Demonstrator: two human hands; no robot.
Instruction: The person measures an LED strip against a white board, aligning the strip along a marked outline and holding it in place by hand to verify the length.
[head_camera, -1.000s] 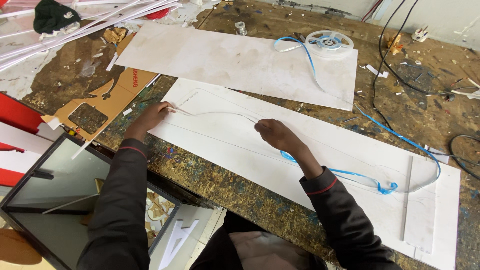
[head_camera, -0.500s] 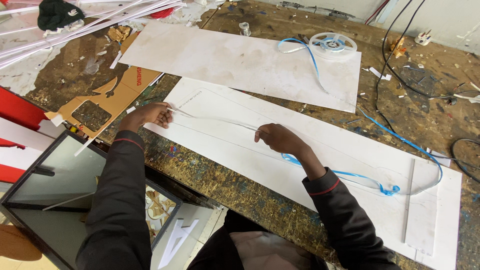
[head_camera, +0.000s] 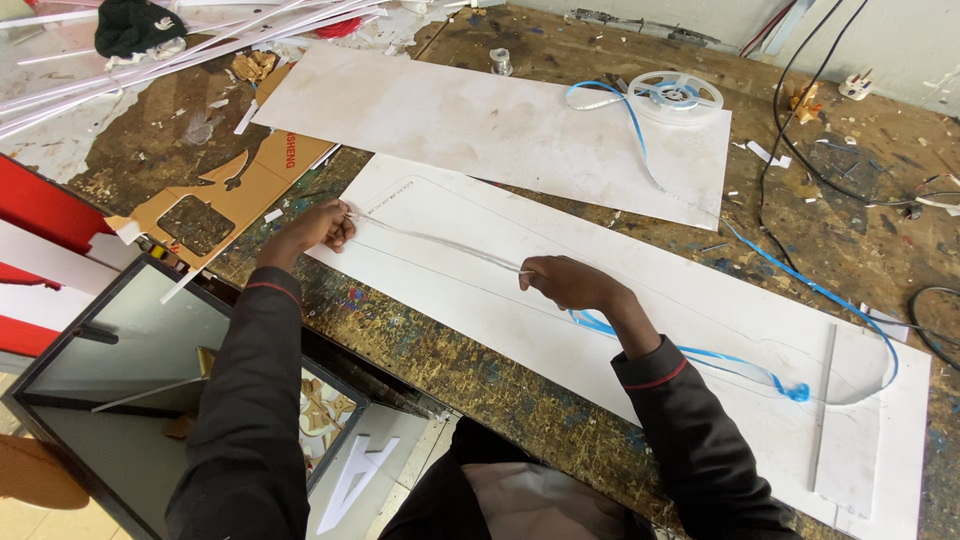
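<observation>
Here a thin clear strip (head_camera: 440, 243) is held taut between both hands over the near white board (head_camera: 620, 330) on the desk (head_camera: 480, 370). The left hand (head_camera: 315, 228) is closed, its fingers pinching the strip's end at the board's left edge. The right hand (head_camera: 570, 284) is closed on the strip near mid-board. Blue tape (head_camera: 720, 362) is seen trailing from the right hand toward a reel (head_camera: 680, 95) on the far board (head_camera: 480, 125).
</observation>
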